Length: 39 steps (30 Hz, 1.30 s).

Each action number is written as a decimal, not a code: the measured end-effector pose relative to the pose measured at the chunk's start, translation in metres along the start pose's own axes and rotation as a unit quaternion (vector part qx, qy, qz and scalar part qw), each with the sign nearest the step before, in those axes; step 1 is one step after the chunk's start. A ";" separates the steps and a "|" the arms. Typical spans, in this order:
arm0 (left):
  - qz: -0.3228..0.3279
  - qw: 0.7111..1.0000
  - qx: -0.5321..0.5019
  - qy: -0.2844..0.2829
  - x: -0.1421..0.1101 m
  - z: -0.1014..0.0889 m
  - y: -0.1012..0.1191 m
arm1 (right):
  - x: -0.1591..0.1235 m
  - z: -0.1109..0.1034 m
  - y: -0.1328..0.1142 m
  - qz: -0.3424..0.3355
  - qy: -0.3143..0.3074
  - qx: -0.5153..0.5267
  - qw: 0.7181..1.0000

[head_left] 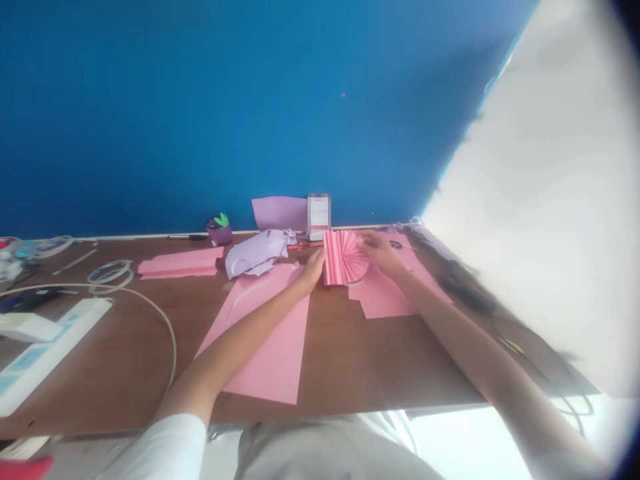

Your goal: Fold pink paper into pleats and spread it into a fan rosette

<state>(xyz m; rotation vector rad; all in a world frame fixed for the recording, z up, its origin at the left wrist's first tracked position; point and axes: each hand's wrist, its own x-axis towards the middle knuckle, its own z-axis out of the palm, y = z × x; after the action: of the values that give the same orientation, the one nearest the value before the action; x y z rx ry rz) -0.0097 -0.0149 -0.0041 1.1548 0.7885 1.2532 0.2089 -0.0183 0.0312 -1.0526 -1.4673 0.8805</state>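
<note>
A pleated pink paper fan (345,259) is held up above the table between my two hands. Its left part has straight folds, and its right part spreads in a half-round. My left hand (314,268) grips the left edge of it. At the upper right, the fingers of my right hand (376,248) pinch the spread pleats. Below my left forearm lies a large pink paper sheet (280,360). More pink sheets (385,305) lie under my right hand and wrist.
Crumpled lilac paper (257,253), a folded pink strip (180,262) and a purple pot (219,231) sit toward the back. At left are a white power strip (55,353) and a looping cable (167,327). A blue wall (250,100) stands behind the brown table (360,373).
</note>
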 end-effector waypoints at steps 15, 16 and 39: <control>0.048 0.996 0.068 -0.041 -0.019 0.020 0.029 | 0.002 0.019 -0.058 -0.089 0.015 -0.094 0.992; 0.048 0.994 0.083 -0.058 -0.021 0.022 0.034 | 0.002 0.019 -0.061 -0.091 0.024 -0.098 0.991; 0.032 0.984 0.146 -0.097 -0.004 0.010 0.068 | -0.005 0.027 -0.073 -0.066 -0.031 -0.132 0.989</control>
<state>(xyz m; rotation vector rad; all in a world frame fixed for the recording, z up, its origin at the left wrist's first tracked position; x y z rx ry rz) -0.0217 -0.0255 0.0626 1.5259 0.8113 1.0804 0.1714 -0.0469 0.0933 -1.1130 -1.7195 0.6415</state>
